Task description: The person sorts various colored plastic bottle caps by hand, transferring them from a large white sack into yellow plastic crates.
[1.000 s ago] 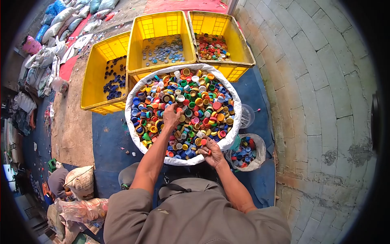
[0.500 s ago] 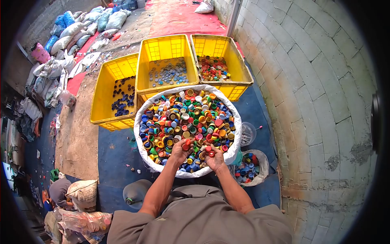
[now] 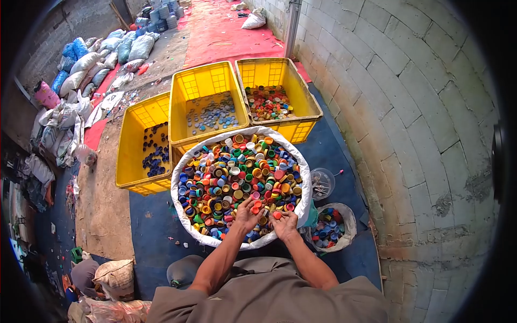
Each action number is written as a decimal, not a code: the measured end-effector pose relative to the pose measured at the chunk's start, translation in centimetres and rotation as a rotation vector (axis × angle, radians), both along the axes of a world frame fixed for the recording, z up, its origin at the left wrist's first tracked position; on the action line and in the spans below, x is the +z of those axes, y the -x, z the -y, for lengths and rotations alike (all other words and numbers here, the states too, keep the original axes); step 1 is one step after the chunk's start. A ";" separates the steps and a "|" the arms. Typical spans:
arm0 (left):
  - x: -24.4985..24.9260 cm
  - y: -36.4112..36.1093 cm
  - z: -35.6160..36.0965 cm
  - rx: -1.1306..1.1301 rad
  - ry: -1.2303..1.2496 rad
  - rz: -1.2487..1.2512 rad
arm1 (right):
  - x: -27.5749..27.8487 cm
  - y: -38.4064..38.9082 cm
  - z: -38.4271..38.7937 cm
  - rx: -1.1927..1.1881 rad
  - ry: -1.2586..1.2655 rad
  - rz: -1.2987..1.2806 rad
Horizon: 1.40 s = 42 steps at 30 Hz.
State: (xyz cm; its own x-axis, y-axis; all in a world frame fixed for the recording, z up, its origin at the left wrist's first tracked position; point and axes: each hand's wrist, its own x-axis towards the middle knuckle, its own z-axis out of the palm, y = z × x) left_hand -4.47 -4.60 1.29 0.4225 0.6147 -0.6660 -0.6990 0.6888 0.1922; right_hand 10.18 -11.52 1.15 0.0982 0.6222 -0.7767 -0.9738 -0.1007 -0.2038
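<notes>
Directly before me stands a big white sack [image 3: 175, 196] with a rolled rim, filled with plastic bottle caps [image 3: 237, 177] of many colours. My left hand [image 3: 247, 216] is over the near part of the heap, its fingers closed on red bottle caps [image 3: 257, 205]. Close by on the right, my right hand [image 3: 285, 225] pinches a red bottle cap [image 3: 277, 215] between thumb and fingers. Both hands are low over the pile, and the fingers partly cover what they hold.
Beyond the sack stand yellow crates with dark blue caps [image 3: 155, 156], pale blue caps [image 3: 212, 113] and mostly red caps [image 3: 269, 102]. At right are a clear tub [image 3: 323, 183] and a smaller sack of caps [image 3: 349, 229], beside a block wall [image 3: 409, 161]. Another person [image 3: 85, 274] is at lower left.
The view has shifted, so the crates sit lower and further left. My right hand shows fewer red caps than before. Red caps are still in my left hand.
</notes>
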 end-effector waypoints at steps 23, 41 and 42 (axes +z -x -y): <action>-1.3 5.6 -2.5 0.167 -0.220 -0.358 | 9.4 -1.1 -5.0 0.943 -0.559 1.218; -1.1 7.7 5.6 0.043 -0.201 -0.523 | 39.8 11.7 5.5 0.558 -1.518 1.297; -0.7 8.1 5.7 0.045 -0.194 -0.532 | 40.5 10.4 5.2 0.687 -1.522 1.343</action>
